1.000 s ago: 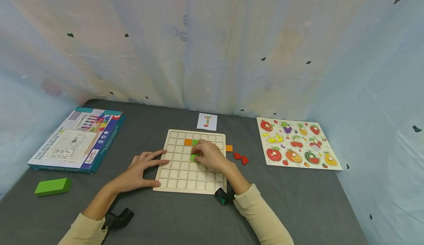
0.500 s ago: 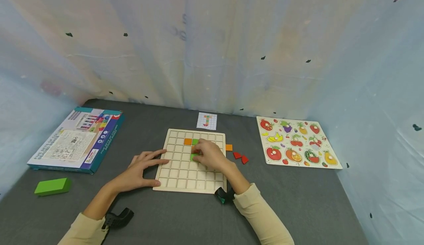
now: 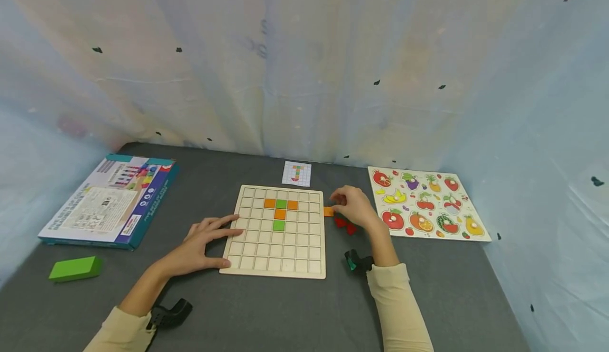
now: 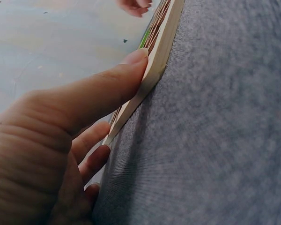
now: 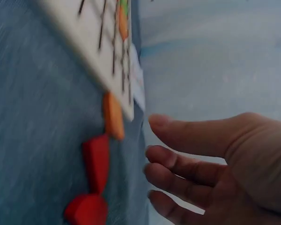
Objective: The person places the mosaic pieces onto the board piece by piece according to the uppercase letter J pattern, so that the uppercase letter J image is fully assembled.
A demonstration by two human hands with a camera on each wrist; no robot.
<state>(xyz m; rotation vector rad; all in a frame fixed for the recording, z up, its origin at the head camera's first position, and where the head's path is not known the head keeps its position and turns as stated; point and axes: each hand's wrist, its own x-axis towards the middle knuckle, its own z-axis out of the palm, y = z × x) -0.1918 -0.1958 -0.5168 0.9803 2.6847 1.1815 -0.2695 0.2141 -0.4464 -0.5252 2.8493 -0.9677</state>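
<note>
The wooden grid board point(image 3: 257, 251) lies flat on the table, with orange and green square tiles set in its upper middle cells. My left hand point(image 3: 202, 243) rests at the board's left edge, fingers spread; the left wrist view shows the thumb point(image 4: 117, 82) touching the rim. Beyond the right edge, my right hand point(image 3: 357, 206) hovers by a loose orange tile point(image 3: 328, 212). In the right wrist view a gap separates its fingertips from that orange tile point(image 5: 113, 116), and nothing is between them. Two red pieces point(image 5: 97, 161) lie beside the tile, partly under the hand in the head view.
A small pattern card point(image 3: 296, 173) lies behind the board. To the right is a fruit picture board point(image 3: 418, 204). A boxed set point(image 3: 109, 198) and a green block point(image 3: 75, 268) sit at the left. A curtain point(image 3: 304, 77) hangs along the table's back.
My right hand has left the board's middle and moved right to the loose orange tile. Tiles it covered now show in the grid. The left hand has stayed put.
</note>
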